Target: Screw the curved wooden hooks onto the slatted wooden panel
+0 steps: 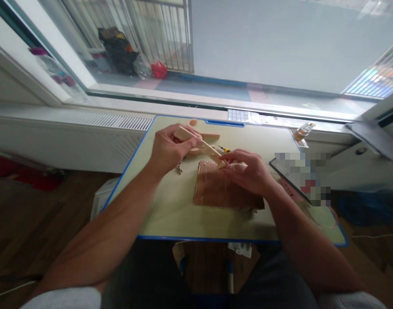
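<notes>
A light wooden slat [203, 146] with small holes slants over the desk. My left hand [168, 150] is closed round its upper left end. My right hand [248, 171] pinches its lower right end, resting on a brown wooden board [216, 193] that lies flat on the desk. Just behind the slat lie more pale wooden pieces [209, 136] and a small yellow-handled screwdriver [224, 149].
The pale desk top has a blue rim [196, 238]. A tablet or phone [296, 176] lies at the right, partly blurred out. A small amber bottle [303, 131] stands on the window sill behind. A wide window is beyond; wooden floor to the left.
</notes>
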{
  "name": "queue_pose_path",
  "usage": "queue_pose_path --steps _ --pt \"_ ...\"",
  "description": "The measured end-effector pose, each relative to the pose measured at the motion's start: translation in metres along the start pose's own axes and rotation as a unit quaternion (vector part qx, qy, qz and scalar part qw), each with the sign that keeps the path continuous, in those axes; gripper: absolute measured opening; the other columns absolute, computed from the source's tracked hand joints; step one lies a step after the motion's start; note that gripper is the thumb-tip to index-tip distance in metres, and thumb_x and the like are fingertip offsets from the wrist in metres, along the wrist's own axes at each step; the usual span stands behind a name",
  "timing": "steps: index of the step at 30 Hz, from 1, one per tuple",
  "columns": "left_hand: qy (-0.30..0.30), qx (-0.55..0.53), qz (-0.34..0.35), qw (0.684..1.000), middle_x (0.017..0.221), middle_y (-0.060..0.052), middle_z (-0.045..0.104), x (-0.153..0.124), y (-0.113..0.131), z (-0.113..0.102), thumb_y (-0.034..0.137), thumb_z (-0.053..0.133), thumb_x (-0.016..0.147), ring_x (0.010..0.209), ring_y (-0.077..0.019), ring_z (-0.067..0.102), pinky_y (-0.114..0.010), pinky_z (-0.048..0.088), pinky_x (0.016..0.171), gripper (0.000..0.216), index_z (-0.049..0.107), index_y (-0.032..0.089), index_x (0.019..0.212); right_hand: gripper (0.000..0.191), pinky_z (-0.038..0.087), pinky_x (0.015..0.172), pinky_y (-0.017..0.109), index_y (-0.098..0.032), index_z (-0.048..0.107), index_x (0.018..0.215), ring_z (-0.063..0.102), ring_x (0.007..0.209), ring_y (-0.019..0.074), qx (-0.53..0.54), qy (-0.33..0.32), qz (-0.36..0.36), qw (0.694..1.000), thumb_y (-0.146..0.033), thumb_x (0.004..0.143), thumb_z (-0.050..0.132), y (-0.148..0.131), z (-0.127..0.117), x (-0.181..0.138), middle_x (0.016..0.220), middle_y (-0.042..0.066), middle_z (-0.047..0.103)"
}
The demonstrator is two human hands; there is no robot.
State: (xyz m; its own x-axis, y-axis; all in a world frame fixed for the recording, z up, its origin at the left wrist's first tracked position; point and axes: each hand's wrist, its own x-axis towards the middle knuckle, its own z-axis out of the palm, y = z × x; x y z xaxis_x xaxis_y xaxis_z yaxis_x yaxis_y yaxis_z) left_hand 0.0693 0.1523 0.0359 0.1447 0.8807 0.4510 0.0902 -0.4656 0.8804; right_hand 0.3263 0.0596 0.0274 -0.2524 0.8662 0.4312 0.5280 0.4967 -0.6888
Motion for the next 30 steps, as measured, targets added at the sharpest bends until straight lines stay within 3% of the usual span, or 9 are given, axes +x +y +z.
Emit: queue_pose_path --steps 4,9,12,15,17,21,25,30 --pt "-0.015 -0.032 -0.022 0.999 0.090 -0.006 0.082 -0.002 -0.006 0.004 0.036 0.093 0.081 0.080 -0.0192 0.076 -0.033 0.065 0.072 0.023 0.081 0.018 0.090 0.017 0.053 0.078 0.034 -0.022 0.082 0.101 0.067 0.082 0.0170 -0.017 -0.062 -0.011 0.998 -0.034 0.090 0.090 -0.007 -0.005 -0.002 0.093 0.002 0.073" --pt "-0.051 -0.057 -0.061 0.995 0.086 -0.005 0.078 -0.004 -0.010 0.006 0.038 0.095 0.078 0.078 -0.0188 0.072 -0.034 0.060 0.070 0.030 0.076 0.017 0.088 0.015 0.044 0.066 0.030 -0.021 0.079 0.096 0.054 0.070 0.0132 0.052 -0.111 0.071 0.990 -0.034 0.092 0.087 -0.014 -0.011 -0.005 0.077 -0.003 0.063" --pt "-0.052 -0.057 -0.050 0.996 0.081 -0.002 0.074 -0.004 -0.007 0.003 0.035 0.094 0.075 0.071 -0.0162 0.066 -0.031 0.055 0.065 0.029 0.073 0.018 0.087 0.014 0.045 0.067 0.031 -0.022 0.078 0.098 0.055 0.072 0.0136 0.082 -0.030 0.070 0.994 -0.033 0.093 0.085 -0.012 -0.012 -0.003 0.080 -0.002 0.067" --pt "-0.074 -0.023 -0.012 0.997 0.080 0.000 0.071 -0.005 -0.001 -0.001 0.034 0.092 0.078 0.068 -0.0142 0.061 -0.029 0.046 0.061 0.027 0.071 0.020 0.086 0.012 0.047 0.067 0.032 -0.022 0.079 0.103 0.059 0.074 0.0145 0.027 0.088 0.074 0.993 -0.029 0.093 0.081 -0.007 -0.010 0.000 0.086 0.000 0.073" --pt "-0.105 -0.005 0.013 0.994 0.087 -0.002 0.073 -0.006 0.002 -0.004 0.036 0.093 0.080 0.074 -0.0154 0.063 -0.029 0.046 0.064 0.027 0.072 0.020 0.088 0.015 0.049 0.067 0.033 -0.022 0.081 0.105 0.061 0.074 0.0152 -0.008 0.126 0.093 0.988 -0.031 0.093 0.080 -0.003 -0.008 0.002 0.088 0.001 0.076" --pt "-0.197 0.004 0.069 0.978 0.096 -0.004 0.078 -0.008 0.008 -0.008 0.038 0.099 0.076 0.086 -0.0189 0.069 -0.032 0.052 0.076 0.034 0.077 0.020 0.096 0.027 0.051 0.068 0.035 -0.021 0.083 0.116 0.065 0.073 0.0165 -0.023 0.162 0.134 0.977 -0.037 0.095 0.078 0.005 -0.004 0.003 0.088 0.003 0.079" --pt "-0.282 -0.009 0.075 0.956 0.091 -0.004 0.079 -0.012 0.015 -0.010 0.035 0.096 0.081 0.082 -0.0172 0.068 -0.033 0.054 0.076 0.027 0.079 0.020 0.097 0.031 0.054 0.073 0.036 -0.021 0.084 0.123 0.072 0.081 0.0186 -0.055 0.152 0.134 0.978 -0.038 0.099 0.075 0.011 -0.004 0.003 0.101 0.006 0.084" --pt "-0.298 0.068 0.051 0.951 0.102 -0.006 0.083 -0.010 0.011 -0.012 0.032 0.086 0.088 0.091 -0.0197 0.072 -0.035 0.057 0.087 0.018 0.082 0.022 0.102 0.029 0.056 0.075 0.035 -0.022 0.083 0.125 0.073 0.081 0.0184 -0.073 0.137 0.117 0.981 -0.037 0.104 0.070 0.010 -0.004 0.002 0.102 0.006 0.085"
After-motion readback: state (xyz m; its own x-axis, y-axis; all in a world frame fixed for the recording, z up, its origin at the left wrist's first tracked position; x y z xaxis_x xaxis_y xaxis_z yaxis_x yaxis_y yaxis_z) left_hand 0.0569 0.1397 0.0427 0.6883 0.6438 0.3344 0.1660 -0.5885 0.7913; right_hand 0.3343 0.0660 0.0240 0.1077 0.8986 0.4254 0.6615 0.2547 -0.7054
